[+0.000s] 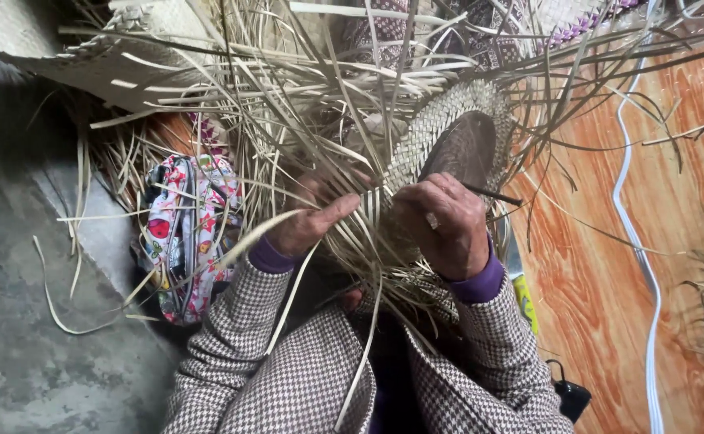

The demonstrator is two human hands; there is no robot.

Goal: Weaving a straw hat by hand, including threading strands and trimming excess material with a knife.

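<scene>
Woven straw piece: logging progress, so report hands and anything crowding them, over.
Left hand pinching loose strands. Right hand gripping the woven straw piece. Loose straw strips crowd the work; patterned pouch beside the left hand.

We weave a straw basket (448, 133)

Our left hand (308, 221) and right hand (444, 221) pinch loose strips (288, 104) at its rim.
</scene>
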